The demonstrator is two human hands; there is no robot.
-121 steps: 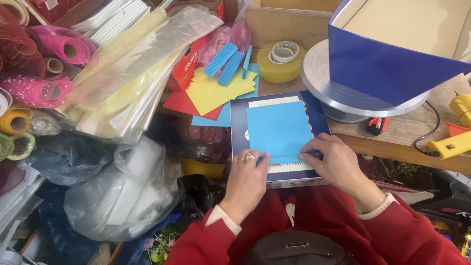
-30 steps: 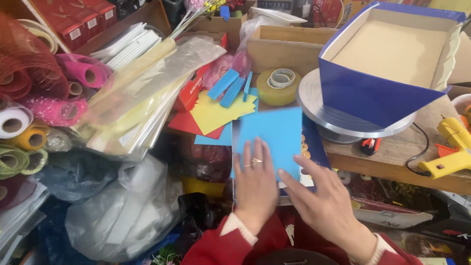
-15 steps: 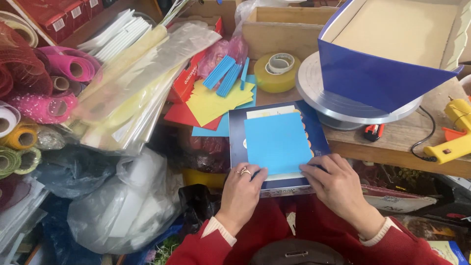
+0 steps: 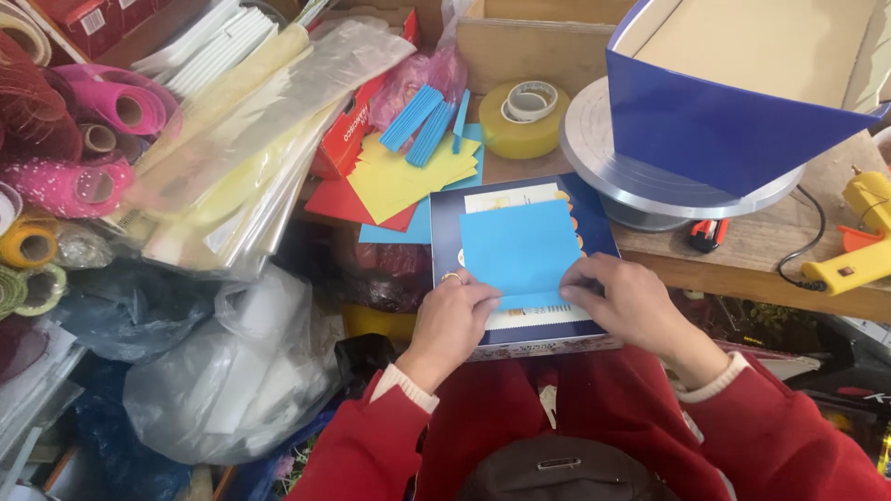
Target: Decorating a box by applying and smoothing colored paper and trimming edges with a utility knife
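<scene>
Beyond both hands, up and to the right of the right hand, a big blue box (image 4: pixel 742 111) with a bare cardboard inside sits tilted on a round grey turntable (image 4: pixel 603 158). Straight ahead of the left hand, past the work, lies a loose heap of yellow, red and blue paper sheets (image 4: pixel 408 181), with a roll of yellow tape (image 4: pixel 520 116) just behind it. Far out to the right of the right hand a yellow glue gun (image 4: pixel 858 237) rests on the wooden bench.

Directly under the hands lies a dark blue book-like board (image 4: pixel 445 223), used as a work surface on the lap. On it lies the blue paper sheet (image 4: pixel 520 246), its long axis running from side to side between the two hands, its far edge pointing away from the person.

The left hand (image 4: pixel 455 320) pinches the sheet's near left corner, fingers curled onto the paper, a ring showing. The right hand (image 4: pixel 626 301) grips the near right corner, thumb and fingertips closed on the folded lower edge. The sheet lies forward of both hands, each about equally close; the fold along its near edge runs from one hand to the other.
</scene>
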